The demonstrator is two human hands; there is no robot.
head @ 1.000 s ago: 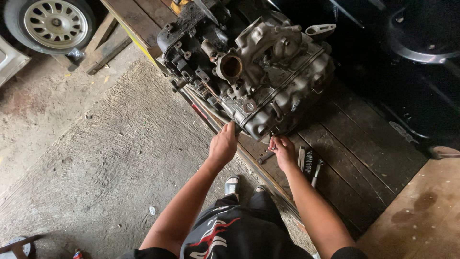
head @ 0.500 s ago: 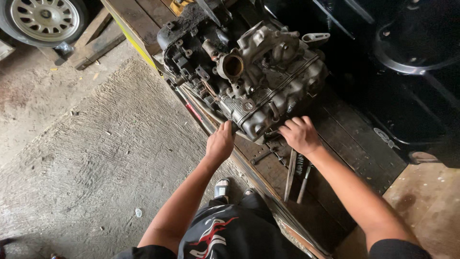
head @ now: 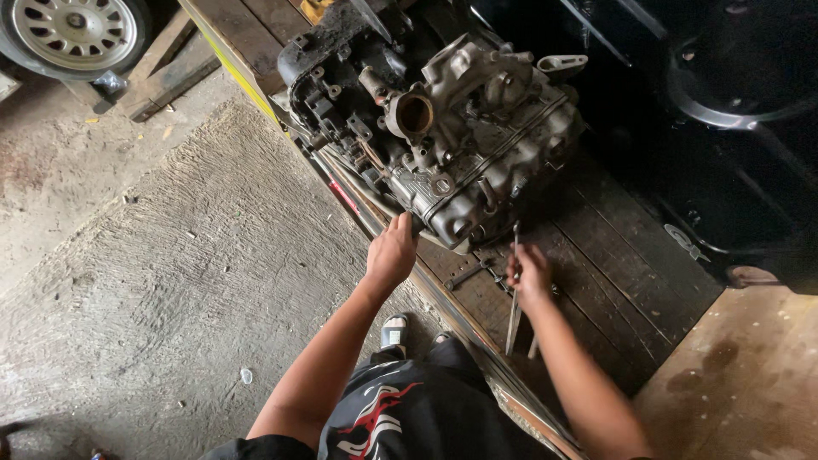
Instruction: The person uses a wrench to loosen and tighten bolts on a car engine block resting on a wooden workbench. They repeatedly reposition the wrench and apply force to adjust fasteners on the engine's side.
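Observation:
A grimy grey car engine (head: 452, 128) sits on a dark wooden platform (head: 613, 247). My left hand (head: 392, 251) rests against the engine's near lower edge, fingers curled on the casing. My right hand (head: 530, 274) is closed around a long thin metal wrench (head: 514, 294) that stands nearly upright, its top end close to the engine's underside. A few other small metal tools (head: 469, 274) lie on the planks beside that hand.
A rough concrete floor (head: 170, 273) spreads to the left. A car wheel with a light alloy rim (head: 72, 34) and wooden planks (head: 162, 68) lie at the top left. A dark car body (head: 733, 102) fills the right. My sandalled feet (head: 394, 330) stand at the platform's edge.
My right hand has come back from the engine's lower edge and now grips the long wrench, lifted off the planks. My left hand stays on the engine.

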